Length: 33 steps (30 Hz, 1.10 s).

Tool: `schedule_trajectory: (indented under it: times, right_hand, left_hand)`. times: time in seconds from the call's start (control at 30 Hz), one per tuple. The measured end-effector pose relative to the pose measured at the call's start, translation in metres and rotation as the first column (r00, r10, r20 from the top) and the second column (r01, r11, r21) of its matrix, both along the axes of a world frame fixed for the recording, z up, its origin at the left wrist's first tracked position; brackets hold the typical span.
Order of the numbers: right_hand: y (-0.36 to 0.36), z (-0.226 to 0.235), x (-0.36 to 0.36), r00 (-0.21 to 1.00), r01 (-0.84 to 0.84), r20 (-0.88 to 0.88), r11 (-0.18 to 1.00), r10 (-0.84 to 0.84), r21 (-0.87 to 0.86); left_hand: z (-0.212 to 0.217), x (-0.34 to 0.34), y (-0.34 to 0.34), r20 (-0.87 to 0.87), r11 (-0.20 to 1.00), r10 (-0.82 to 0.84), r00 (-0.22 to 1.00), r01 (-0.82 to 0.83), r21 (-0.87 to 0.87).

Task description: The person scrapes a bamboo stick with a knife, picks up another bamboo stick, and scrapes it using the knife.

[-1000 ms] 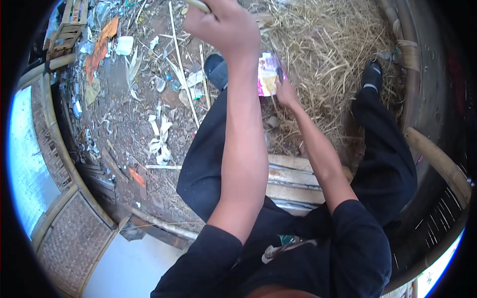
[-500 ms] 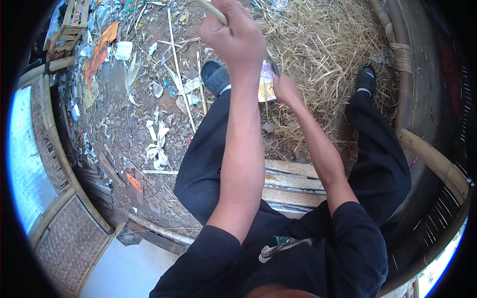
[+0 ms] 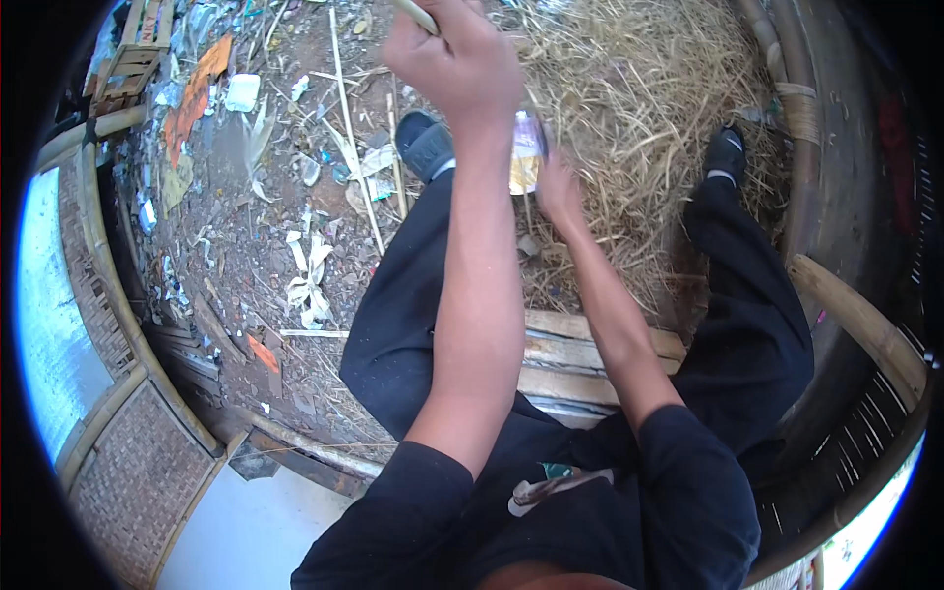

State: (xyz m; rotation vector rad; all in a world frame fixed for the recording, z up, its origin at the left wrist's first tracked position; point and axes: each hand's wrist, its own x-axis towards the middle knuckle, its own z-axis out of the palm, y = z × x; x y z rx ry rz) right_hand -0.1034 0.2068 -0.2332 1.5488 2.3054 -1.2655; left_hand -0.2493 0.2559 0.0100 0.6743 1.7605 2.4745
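At the top of the view my left hand [image 3: 457, 64] is closed in a fist round a pale bamboo stick [image 3: 417, 15]. The stick's upper part runs out of the picture. Lower and to the right, my right hand [image 3: 559, 185] is closed and a little smeared by motion. From it a dark, narrow blade, which looks like a knife [image 3: 544, 136], points up toward my left wrist. My left forearm hides part of the space between the hands. Just left of the blade, a purple and yellow wrapper [image 3: 526, 162] shows on the ground.
Dry shavings [image 3: 629, 108] cover the ground between my shoes. Litter and an orange sheet [image 3: 197, 93] lie at left, near a wooden crate [image 3: 133, 49]. I sit over a slatted bench [image 3: 570, 359]. Bamboo poles [image 3: 860, 310] stand at right, a woven panel [image 3: 143, 482] at lower left.
My right hand has moved slightly down and left, with the blade now more upright. My left hand has shifted a little to the left, still gripping the stick.
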Motion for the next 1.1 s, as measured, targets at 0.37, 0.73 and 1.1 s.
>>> schedule_trajectory:
  times: [0.37, 0.73, 1.1]
  right_hand:
    - [0.012, -0.063, 0.029, 0.926, 0.177, -0.119, 0.692, -0.357, -0.700]
    - [0.040, -0.056, 0.039, 0.686, -0.236, 0.030, -0.261, -0.727, -0.936]
    - [0.060, 0.122, -0.019, 0.788, 0.175, -0.602, 0.984, -0.131, 0.015]
  left_hand:
    - [-0.007, -0.011, -0.011, -0.019, 1.000, 0.010, 1.000, -0.010, -0.001]
    - [-0.008, -0.058, -0.051, 0.088, 0.999, 0.016, 0.996, -0.019, 0.036]
    - [-0.001, -0.031, -0.031, 0.043, 0.999, 0.046, 0.998, -0.047, 0.020]
